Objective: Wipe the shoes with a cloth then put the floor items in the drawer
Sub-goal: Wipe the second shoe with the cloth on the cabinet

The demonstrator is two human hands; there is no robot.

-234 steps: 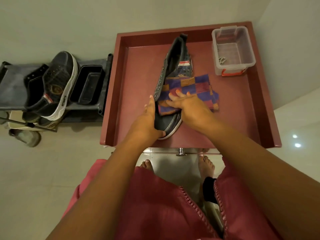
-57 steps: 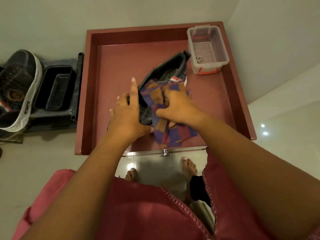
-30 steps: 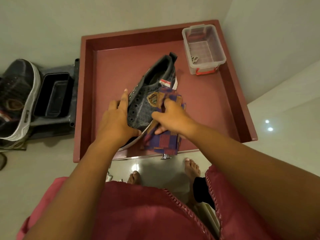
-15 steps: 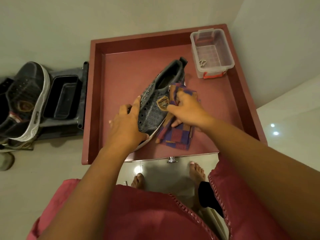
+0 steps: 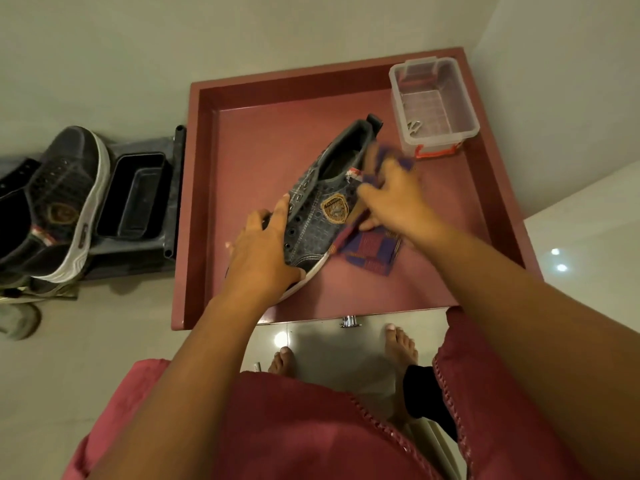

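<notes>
In the open red drawer [image 5: 204, 188], the left hand [image 5: 263, 254] clamps the grey sneaker [image 5: 322, 216] while the right hand [image 5: 398, 199] beside it grips the checked cloth [image 5: 370, 251], so wiping looks underway, with the second sneaker [image 5: 59, 206] unstowed on the rack [image 5: 138, 251] well to the left.

Plain pale wall [image 5: 242, 26] across the upper frame. Glossy light floor [image 5: 588, 244] at right, showing two bright light reflections [image 5: 558, 259]. Dark rack [image 5: 138, 202] at left.
</notes>
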